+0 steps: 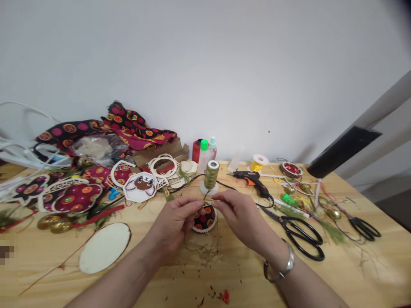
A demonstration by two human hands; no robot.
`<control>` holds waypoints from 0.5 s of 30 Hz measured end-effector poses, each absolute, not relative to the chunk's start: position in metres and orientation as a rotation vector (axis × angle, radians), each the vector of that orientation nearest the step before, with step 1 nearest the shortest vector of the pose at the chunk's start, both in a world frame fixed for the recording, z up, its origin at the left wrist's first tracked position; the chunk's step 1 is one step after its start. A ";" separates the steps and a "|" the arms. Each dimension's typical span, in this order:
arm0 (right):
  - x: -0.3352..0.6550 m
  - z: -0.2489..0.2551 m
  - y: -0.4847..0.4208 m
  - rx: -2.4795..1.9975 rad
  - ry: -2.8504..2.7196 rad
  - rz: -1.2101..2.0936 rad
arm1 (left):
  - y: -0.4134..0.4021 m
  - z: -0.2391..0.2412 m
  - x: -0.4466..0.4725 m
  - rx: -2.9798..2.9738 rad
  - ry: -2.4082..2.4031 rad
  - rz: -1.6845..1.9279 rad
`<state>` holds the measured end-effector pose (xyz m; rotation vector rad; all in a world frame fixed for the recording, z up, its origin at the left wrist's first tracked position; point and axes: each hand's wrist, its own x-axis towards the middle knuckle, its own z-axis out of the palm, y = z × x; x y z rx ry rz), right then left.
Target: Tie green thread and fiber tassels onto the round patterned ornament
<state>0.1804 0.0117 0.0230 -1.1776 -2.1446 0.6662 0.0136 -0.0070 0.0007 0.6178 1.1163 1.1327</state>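
Observation:
My left hand (176,219) and my right hand (239,214) meet over the middle of the wooden table (353,265). Between them is a small round ornament (205,218) covered in black cloth with red and yellow dots. My left fingers are pinched on its left edge. The fingers of my right hand are pinched together above it on a thin olive-gold thread, which runs from the spool of gold thread (211,175) standing just behind. Loose thread lies in loops on the table under the ornament. A metal bracelet sits on my right wrist.
A black glue gun (253,179), large black scissors (298,233), smaller scissors (364,226) and gold bells lie to the right. Left are patterned fabric (128,124), wooden frames (162,164), a sheep patch (141,186), an oval wood slice (104,247). Bottles (205,154) stand behind.

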 end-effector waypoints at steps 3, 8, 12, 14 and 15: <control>0.180 0.026 0.006 -1.251 -2.213 0.468 | -0.006 0.001 0.015 0.615 1.136 1.181; 0.170 0.018 -0.012 -1.093 -2.363 0.185 | -0.008 0.006 0.018 0.553 1.110 1.218; 0.157 0.005 -0.024 -0.763 -2.604 -0.248 | -0.010 0.003 0.017 0.487 1.112 1.199; 0.154 0.003 -0.026 -0.623 -2.669 -0.339 | -0.010 0.000 0.016 0.450 1.069 1.196; 0.155 0.004 -0.026 -0.541 -2.676 -0.321 | -0.009 -0.001 0.016 0.438 1.051 1.195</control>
